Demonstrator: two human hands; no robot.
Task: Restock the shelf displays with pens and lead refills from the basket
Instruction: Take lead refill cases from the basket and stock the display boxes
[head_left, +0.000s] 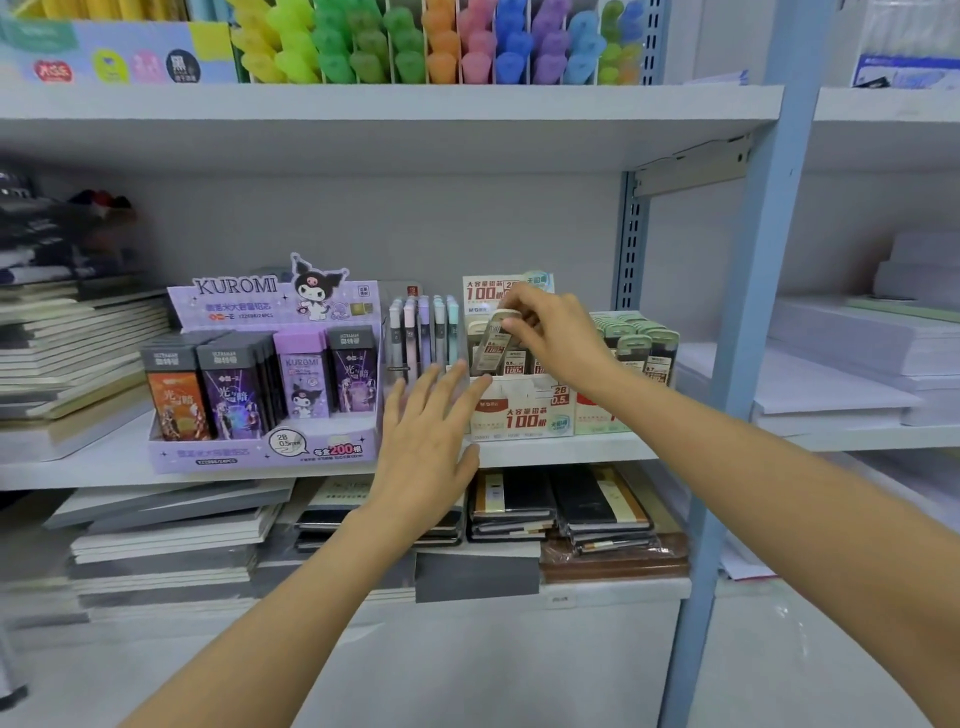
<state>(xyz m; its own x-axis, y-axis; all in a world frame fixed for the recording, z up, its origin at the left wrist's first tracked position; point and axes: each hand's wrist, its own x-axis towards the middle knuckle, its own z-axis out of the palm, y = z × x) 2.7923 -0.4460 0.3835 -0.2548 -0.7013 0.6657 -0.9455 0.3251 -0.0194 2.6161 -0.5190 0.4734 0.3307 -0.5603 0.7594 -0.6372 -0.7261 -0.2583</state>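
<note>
Far left of the white-and-red cardboard display box (519, 410), landmark of the middle shelf, lie stacks of flat notebooks (78, 353). Nearer on that side is a purple Kuromi cardboard display box (260, 452) full of dark and lilac refill cases, then a row of pastel pens (423, 332) standing just beside the landmark. The left hand (426, 447) hovers before those pens, fingers spread and straight, holding nothing, partly hiding them; its forefinger reaches the landmark's left corner, contact unclear. In the landmark's top, the right hand (558, 332) pinches the cap of a slim clear lead refill case (493, 345), tilted, its lower end among the others. Just right, the forearm crosses green-capped refill cases (636, 343). Further right are a blue steel upright (748, 312) and white paper stacks (857, 353).
</note>
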